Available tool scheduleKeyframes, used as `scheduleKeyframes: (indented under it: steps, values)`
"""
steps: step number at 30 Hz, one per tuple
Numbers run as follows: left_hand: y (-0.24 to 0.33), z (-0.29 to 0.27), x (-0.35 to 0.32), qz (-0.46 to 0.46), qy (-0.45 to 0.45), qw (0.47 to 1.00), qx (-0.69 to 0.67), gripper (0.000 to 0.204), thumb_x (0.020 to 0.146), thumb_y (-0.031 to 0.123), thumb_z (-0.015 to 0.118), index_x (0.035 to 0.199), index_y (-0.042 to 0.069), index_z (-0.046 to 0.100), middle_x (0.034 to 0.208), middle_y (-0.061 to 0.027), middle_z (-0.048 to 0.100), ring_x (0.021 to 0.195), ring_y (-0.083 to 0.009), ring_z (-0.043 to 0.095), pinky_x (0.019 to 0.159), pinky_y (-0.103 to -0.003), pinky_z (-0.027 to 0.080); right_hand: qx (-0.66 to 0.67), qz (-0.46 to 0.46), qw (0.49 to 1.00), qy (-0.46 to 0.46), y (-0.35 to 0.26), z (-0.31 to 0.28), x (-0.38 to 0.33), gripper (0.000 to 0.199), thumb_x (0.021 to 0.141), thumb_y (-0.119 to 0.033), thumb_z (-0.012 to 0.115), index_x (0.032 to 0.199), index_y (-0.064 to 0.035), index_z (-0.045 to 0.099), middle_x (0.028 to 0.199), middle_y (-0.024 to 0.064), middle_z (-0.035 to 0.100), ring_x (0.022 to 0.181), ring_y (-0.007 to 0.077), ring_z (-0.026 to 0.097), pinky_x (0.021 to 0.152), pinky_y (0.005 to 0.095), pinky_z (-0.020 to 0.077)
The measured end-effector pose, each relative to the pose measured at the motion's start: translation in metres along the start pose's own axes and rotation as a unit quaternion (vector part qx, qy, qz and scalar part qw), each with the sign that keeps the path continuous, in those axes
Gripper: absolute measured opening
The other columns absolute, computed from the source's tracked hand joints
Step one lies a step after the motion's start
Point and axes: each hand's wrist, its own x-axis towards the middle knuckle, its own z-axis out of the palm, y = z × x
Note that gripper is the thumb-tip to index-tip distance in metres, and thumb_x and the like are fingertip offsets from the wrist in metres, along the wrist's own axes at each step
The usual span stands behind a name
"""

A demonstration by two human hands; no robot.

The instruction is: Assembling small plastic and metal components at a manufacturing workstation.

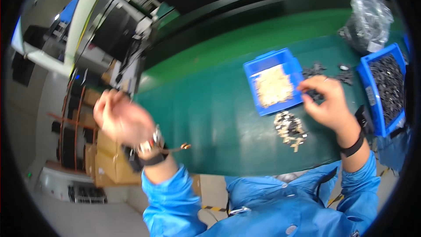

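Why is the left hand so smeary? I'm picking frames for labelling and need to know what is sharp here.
Head view: left hand is motion-blurred; right hand and blue tray are fairly sharp; fisheye bends the green table edge; corners are black.

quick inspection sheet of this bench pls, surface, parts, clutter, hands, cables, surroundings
surface: green table, bare in the middle, things grouped at the right end
job's things: small blue tray of pale parts; larger blue bin of dark parts at the right edge; loose dark parts between them; small pile of mixed dark and pale parts near the front edge
clutter: clear plastic bag of dark parts at the far right
grippers: right hand by the small tray's right edge, fingertips on dark parts; left hand raised off the table's left end, blurred, hold unclear; watch and dark wrist straps
cables: thin cord at the left wrist
surroundings: cardboard boxes on the floor left, machinery behind
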Motion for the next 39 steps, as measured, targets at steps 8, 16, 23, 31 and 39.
scheduleKeyframes:
  steps: [8, 16, 23, 31, 39]
  values:
    - [-0.054, -0.016, -0.006, -0.391, 0.307, 0.630, -0.597, 0.010, 0.075, -0.007, 0.048, 0.073, 0.002, 0.052, 0.072, -0.0056, 0.050, 0.066, -0.0139, 0.051, 0.050, -0.024, 0.050, 0.033, -0.035, 0.999, 0.021, 0.019, 0.021, 0.024, 0.021, 0.072, 0.004, 0.066, 0.092, 0.0007, 0.067, 0.088, 0.0136, 0.070, 0.081, 0.0264, 0.069, 0.074, 0.0331, 0.0537]
    - [-0.076, 0.079, -0.111, -0.205, 0.170, 0.940, -0.213, 0.008, 0.084, -0.005, 0.045, 0.085, 0.002, 0.048, 0.080, -0.0066, 0.054, 0.064, -0.0135, 0.053, 0.047, -0.020, 0.046, -0.002, -0.105, 0.994, 0.029, 0.030, 0.018, 0.019, 0.020, 0.069, 0.004, 0.069, 0.089, 0.0009, 0.067, 0.085, 0.0140, 0.068, 0.072, 0.0285, 0.065, 0.067, 0.0359, 0.0530]
    - [-0.071, 0.091, -0.182, 0.127, -0.455, 0.869, 0.146, 0.018, 0.064, -0.004, 0.067, 0.078, 0.006, 0.062, 0.082, -0.0103, 0.068, 0.066, -0.0235, 0.065, 0.054, -0.032, 0.052, -0.050, -0.129, 0.990, 0.037, 0.033, 0.011, 0.015, 0.024, 0.068, 0.003, 0.073, 0.090, -0.0008, 0.065, 0.084, 0.0123, 0.068, 0.071, 0.0287, 0.066, 0.065, 0.0372, 0.0531]
    - [-0.060, 0.087, -0.177, -0.021, -0.483, 0.855, 0.190, 0.020, 0.077, 0.015, 0.073, 0.089, 0.001, 0.067, 0.092, -0.0097, 0.068, 0.092, -0.0284, 0.060, 0.085, -0.039, 0.042, -0.107, -0.206, 0.972, 0.028, 0.013, 0.019, 0.028, 0.028, 0.069, 0.001, 0.075, 0.095, -0.0022, 0.066, 0.091, 0.0074, 0.068, 0.077, 0.0253, 0.066, 0.066, 0.0350, 0.0523]
    - [-0.074, 0.080, -0.187, -0.148, -0.425, 0.884, 0.125, 0.025, 0.072, 0.011, 0.080, 0.094, 0.002, 0.070, 0.097, -0.0105, 0.070, 0.104, -0.0277, 0.062, 0.093, -0.038, 0.042, -0.059, -0.141, 0.988, 0.028, 0.008, 0.041, 0.036, 0.025, 0.071, 0.001, 0.076, 0.094, -0.0014, 0.068, 0.086, 0.0092, 0.070, 0.074, 0.0255, 0.068, 0.067, 0.0338, 0.0544]
